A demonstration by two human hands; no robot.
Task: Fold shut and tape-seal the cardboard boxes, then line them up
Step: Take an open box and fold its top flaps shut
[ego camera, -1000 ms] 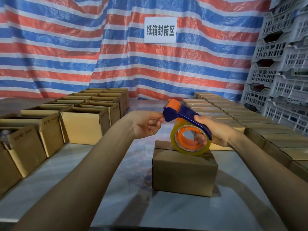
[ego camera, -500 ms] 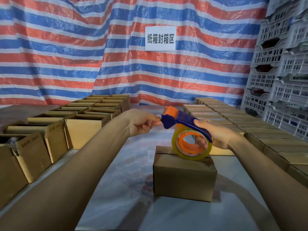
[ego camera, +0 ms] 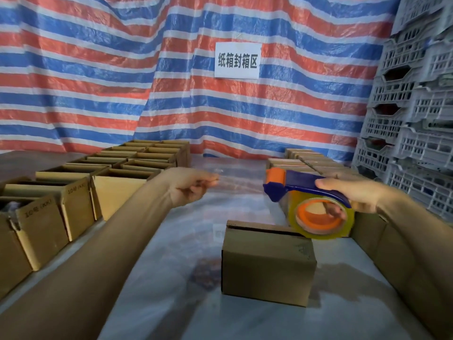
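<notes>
A small cardboard box (ego camera: pixel 267 263) with its flaps folded down stands in the middle of the table. My right hand (ego camera: pixel 348 195) grips the blue handle of a tape dispenser (ego camera: pixel 308 207) with an orange hub and a clear tape roll, held just above the box's far right corner. My left hand (ego camera: pixel 190 186) pinches the free end of the clear tape (ego camera: pixel 241 182), which stretches between my fingers and the dispenser's orange head, above the table behind the box.
Rows of open-topped boxes (ego camera: pixel 81 192) line the left side. Closed boxes (ego camera: pixel 308 160) run along the right, below my right arm. Grey plastic crates (ego camera: pixel 416 114) are stacked at the right. A striped tarp with a white sign (ego camera: pixel 237 60) hangs behind.
My left hand has pulled away to the left from the dispenser, drawing out a length of tape. The dispenser has shifted slightly right.
</notes>
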